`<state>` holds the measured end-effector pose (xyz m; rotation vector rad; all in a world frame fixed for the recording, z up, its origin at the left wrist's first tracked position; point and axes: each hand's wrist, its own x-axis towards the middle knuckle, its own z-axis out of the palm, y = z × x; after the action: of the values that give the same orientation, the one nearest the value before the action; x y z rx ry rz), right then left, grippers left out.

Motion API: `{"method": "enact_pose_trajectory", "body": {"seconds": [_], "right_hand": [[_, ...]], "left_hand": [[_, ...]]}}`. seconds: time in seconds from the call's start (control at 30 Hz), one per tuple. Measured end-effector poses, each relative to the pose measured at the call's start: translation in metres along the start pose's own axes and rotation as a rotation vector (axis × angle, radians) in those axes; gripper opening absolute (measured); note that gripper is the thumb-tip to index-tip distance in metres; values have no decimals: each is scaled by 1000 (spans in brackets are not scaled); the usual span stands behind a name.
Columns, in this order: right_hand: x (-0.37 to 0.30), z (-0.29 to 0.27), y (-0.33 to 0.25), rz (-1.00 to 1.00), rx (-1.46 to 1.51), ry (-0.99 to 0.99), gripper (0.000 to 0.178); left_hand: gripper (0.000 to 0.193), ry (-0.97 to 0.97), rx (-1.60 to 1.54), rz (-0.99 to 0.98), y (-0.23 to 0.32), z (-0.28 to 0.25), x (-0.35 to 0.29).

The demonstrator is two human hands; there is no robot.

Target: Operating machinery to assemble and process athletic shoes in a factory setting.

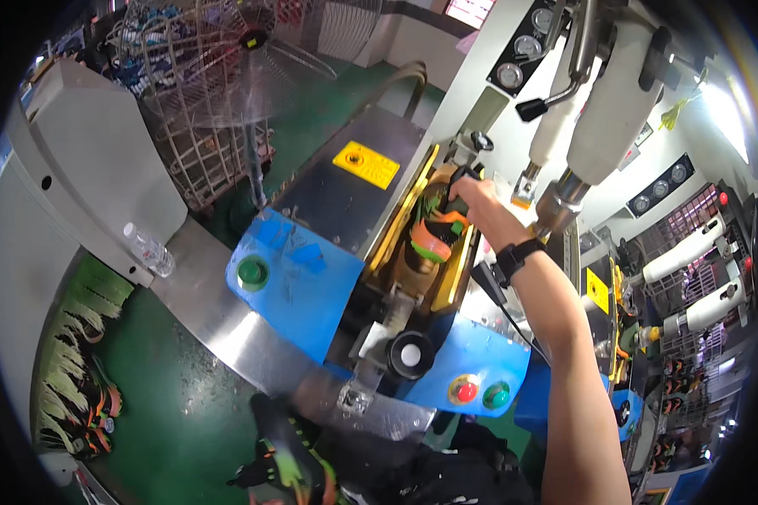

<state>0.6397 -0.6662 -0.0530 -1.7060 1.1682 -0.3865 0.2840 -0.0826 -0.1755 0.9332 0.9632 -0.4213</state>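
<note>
The right hand (467,195) reaches forward into the open bay of a shoe press machine (379,252), its fingers closed around the dark heel end of a shoe (436,231) with an orange sole and green trim. The shoe sits toe-down toward the person, lying in the yellow-edged cradle (413,220) between the machine's two blue panels (290,278), above a brown rounded form. A black wristband (514,257) circles the right wrist, and a black cable runs just beside the forearm.

The left hand (288,459) is low at the bottom of the view, blurred, and appears to be closed on another shoe in black, green and orange (303,471); the blur makes the hold hard to judge with certainty.

On the near face of the machine sit a green button (253,273) on the left panel, and a red button (466,390) beside a second green button (496,394) on the right panel, with a black knob (410,354) between them. None of these is being touched. A clear plastic bottle (150,249) lies on the grey conveyor housing to the left, and a row of finished shoes (84,387) lines the belt below it.

Judging from this, the shoe is seated or nearly seated in the press but the hand is on it and no button is pressed, so the pressing looks not yet begun, and the second shoe waits its turn
</note>
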Motion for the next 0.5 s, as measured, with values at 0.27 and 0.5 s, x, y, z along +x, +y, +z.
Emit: {"method": "enact_pose_trajectory", "body": {"seconds": [0.27, 0.5], "right_hand": [[-30, 29, -8, -62, -388, 16, 25], [-45, 51, -18, 24, -147, 271, 46]], "left_hand": [[85, -258, 376, 174, -70, 44, 3], [59, -453, 881, 703, -92, 88, -10]]}}
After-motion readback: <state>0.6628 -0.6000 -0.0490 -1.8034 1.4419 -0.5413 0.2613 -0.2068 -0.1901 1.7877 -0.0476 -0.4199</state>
